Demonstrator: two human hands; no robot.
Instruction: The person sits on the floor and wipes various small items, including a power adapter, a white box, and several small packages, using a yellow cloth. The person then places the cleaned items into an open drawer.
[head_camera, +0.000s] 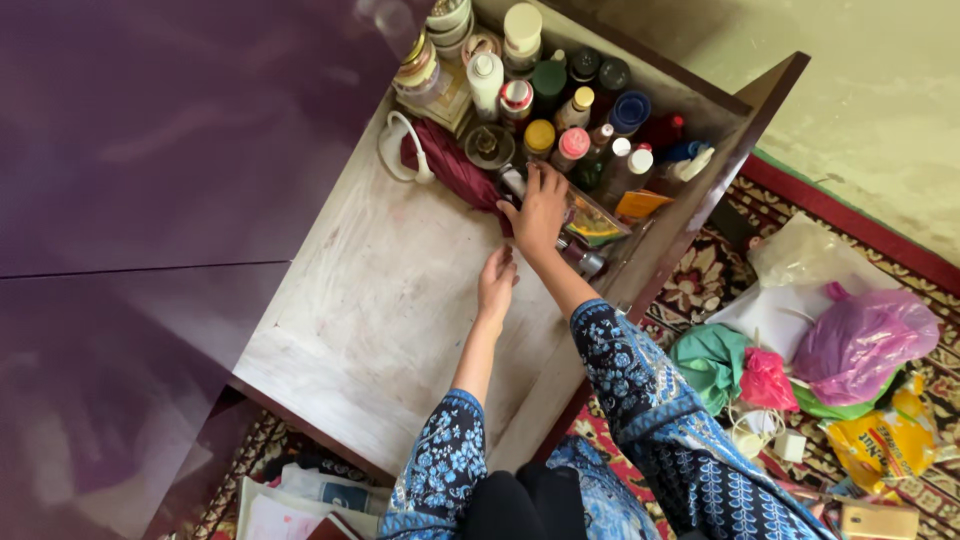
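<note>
Inside the open drawer (380, 300), at the edge of the clutter packed into its far end, the right hand (540, 210) rests fingers down on a flat yellow-and-green packet (597, 222); whether it grips the packet cannot be told. Just below it the left hand (496, 280) hovers loosely open, holding nothing, over the pale, scuffed drawer floor. Beside the hands lies a folded maroon umbrella (455, 165) with a white handle, and beyond it stand crowded bottles and jars (560, 100). Dark purple cabinet fronts (150, 150) fill the left side. Right of the drawer a patterned red carpet (720, 270) carries plastic bags (865, 340), green cloth (712, 360) and a white charger (788, 445).
</note>
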